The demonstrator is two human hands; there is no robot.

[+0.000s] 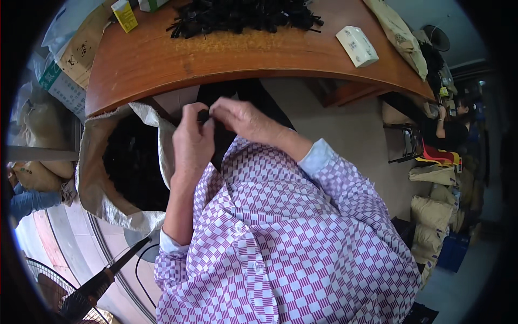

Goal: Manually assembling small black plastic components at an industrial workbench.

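Observation:
My left hand [193, 132] is closed in front of my lap, with a small black piece [203, 115] pinched between thumb and fingers. Its exact kind is too small to make out. Close against it is my right hand [237, 116], fingers curled and drawn together near the same piece; whatever they grip is hidden. Beside my left forearm stands a white woven sack [89, 181], its mouth spread wide, filled with black pieces [132, 162]. Beyond both hands, a heap of black pieces with strap-like ends [243, 16] lies on the wooden table [226, 54].
On the table are a white tissue pack [357, 47] and a yellow box [124, 15]. A fan [59, 291] stands at lower left, near another person's sleeve [35, 200]. Stacked sacks [431, 216], a blue crate [453, 252] and a person in black [450, 129] are at right.

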